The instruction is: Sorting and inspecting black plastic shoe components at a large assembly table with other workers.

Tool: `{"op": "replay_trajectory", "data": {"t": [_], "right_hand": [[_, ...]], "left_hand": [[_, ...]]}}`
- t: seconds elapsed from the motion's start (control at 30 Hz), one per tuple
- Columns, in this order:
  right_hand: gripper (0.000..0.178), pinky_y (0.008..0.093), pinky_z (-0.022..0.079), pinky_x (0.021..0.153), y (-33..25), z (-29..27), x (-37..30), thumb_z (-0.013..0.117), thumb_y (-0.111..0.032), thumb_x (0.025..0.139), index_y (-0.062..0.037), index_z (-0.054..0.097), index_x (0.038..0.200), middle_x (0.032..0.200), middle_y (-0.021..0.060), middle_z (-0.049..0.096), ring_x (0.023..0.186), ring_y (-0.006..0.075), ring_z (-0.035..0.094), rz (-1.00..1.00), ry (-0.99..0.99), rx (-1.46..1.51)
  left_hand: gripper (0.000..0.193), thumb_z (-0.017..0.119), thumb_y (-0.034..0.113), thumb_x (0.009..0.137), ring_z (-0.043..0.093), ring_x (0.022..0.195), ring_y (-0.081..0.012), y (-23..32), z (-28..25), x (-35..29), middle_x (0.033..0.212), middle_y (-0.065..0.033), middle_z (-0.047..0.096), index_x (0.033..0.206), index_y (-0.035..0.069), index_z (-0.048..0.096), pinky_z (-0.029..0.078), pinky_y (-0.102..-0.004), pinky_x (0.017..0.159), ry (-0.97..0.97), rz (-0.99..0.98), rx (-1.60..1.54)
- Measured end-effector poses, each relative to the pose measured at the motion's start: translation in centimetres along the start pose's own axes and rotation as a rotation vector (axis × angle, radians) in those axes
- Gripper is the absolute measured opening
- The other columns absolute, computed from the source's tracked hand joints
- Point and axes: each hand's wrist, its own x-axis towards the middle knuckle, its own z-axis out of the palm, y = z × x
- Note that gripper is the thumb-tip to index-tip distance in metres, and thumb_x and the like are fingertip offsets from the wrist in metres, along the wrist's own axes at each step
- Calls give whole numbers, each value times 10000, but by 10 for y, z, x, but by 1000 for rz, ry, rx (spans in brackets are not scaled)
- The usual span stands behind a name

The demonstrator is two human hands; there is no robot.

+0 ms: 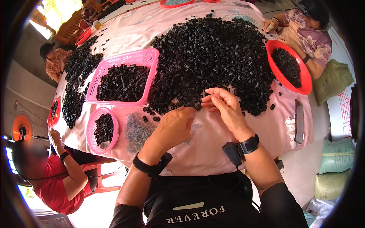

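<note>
A large heap of small black plastic parts covers the middle of the table in front of me. My left hand is closed in a pinch at the heap's near edge, its fingertips turned away from view. A single black part shows right at those fingertips. Just to the right, my right hand has its fingers curled in toward the thumb, close to the left. Whatever lies between its fingers cannot be told from the dark heap behind. A grey heap of tiny clear or metallic pieces lies left of my left hand.
A pink rectangular basket and a round pink basket hold black parts at left. A red basin stands at right, near a phone. Co-workers sit around the pink-covered table. Sacks lie on the right.
</note>
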Motion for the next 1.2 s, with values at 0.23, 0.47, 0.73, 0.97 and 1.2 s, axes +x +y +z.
{"op": "replay_trajectory", "data": {"t": [0.23,0.47,0.73,0.97,1.2], "right_hand": [[253,250,562,736,13,-7,5,494,-193,1086,-27,615,1235,1105,79,666,922,150,709,-131,305,37],[352,342,536,929,18,-7,6,507,-120,1050,-68,566,1393,1296,105,665,1118,219,638,-211,250,-283],[371,375,499,969,24,-10,9,510,-49,1008,-99,602,1364,1213,128,709,1081,269,630,-301,197,-344],[445,390,500,987,16,-1,3,576,18,940,-108,616,1364,1174,151,632,1165,319,589,-427,90,-672],[260,341,544,877,26,-7,12,513,-41,1028,-45,676,1230,1102,134,719,965,236,683,-423,248,-317]], "left_hand": [[266,592,55,918,682,891,-412,-1,-2,-1,947,-238,697,1159,-38,654,530,-461,769,113,-7,67],[235,601,26,906,690,818,-398,0,2,-1,888,-222,702,1129,-5,669,530,-424,722,69,-4,-57],[219,602,21,906,709,819,-372,1,1,-2,905,-213,711,1113,-7,667,538,-404,717,75,-5,-93],[237,591,3,895,711,827,-372,-2,2,-4,905,-211,711,1121,-10,662,542,-404,722,78,23,-108],[245,584,-1,891,710,811,-361,-2,2,-4,892,-200,711,1124,-8,660,541,-395,716,79,13,-102]]}}
